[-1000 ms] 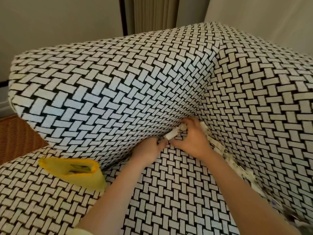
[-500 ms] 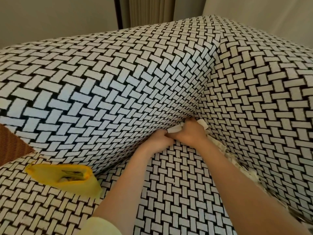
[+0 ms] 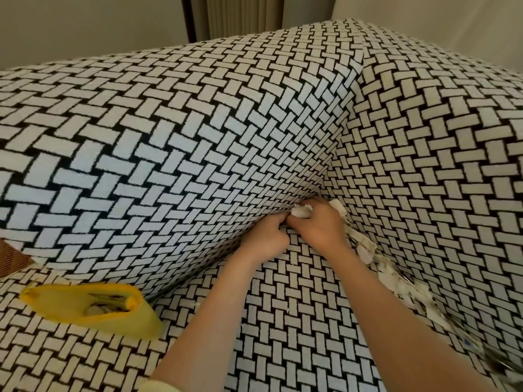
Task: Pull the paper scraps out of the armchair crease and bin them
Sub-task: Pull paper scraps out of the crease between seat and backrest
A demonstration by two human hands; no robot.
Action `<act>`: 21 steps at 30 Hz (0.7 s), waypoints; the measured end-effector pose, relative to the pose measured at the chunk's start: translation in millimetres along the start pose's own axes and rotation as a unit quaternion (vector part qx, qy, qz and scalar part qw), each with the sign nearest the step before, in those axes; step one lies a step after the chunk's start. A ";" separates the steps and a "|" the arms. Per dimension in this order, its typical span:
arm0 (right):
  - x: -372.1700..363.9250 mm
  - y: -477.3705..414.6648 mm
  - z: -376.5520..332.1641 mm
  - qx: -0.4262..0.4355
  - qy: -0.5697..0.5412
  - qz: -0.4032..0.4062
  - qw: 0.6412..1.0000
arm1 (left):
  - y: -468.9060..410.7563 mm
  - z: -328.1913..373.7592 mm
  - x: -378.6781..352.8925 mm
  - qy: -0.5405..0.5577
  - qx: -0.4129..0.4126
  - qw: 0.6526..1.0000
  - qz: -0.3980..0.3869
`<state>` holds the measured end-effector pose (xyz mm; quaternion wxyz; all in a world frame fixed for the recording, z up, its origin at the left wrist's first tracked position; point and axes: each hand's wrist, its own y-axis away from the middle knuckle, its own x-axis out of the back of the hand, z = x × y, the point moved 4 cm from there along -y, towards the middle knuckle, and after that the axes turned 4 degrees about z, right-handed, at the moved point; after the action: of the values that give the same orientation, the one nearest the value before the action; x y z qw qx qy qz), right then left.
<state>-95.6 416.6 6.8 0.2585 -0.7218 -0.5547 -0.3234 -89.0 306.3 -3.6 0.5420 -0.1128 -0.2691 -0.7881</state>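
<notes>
The armchair is covered in black-and-white woven-pattern fabric. At the inner corner where seat, back and side meet, my right hand is shut on a wad of white paper scraps. My left hand is a fist pressed into the crease right beside it, its fingertips tucked under; what it holds is hidden. More paper scraps line the crease along the right side, running toward the lower right. A yellow bag lies open on the seat at the left with some scraps inside.
The seat cushion spreads out between my forearms. A brown woven surface shows at the far left beyond the chair. Behind the chair are a wall and a ribbed curtain or radiator.
Both hands have pushed slightly deeper into the corner crease. My right hand has bunched the paper strip into a wad. The view has shifted closer and lower.
</notes>
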 end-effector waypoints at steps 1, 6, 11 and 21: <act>0.0 0.6 0.3 -0.002 -0.008 0.002 1.000 | 0.6 -0.1 -0.4 -0.002 -0.001 1.000 -0.002; -3.3 -0.6 -0.1 0.009 0.006 0.001 1.000 | 0.3 3.2 -1.6 -0.008 0.000 1.000 -0.004; -1.1 -3.9 -0.1 0.014 0.020 -0.026 0.999 | -0.9 15.5 -8.6 0.011 -0.007 1.000 -0.021; 6.3 10.7 10.2 -0.017 -0.204 0.003 0.979 | 11.2 9.3 -19.3 -0.002 -0.011 1.000 0.023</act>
<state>-82.2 425.3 4.8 0.1286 -0.7784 -0.5882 -0.1777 -72.4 323.7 -1.6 0.5579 -0.1263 -0.2594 -0.7782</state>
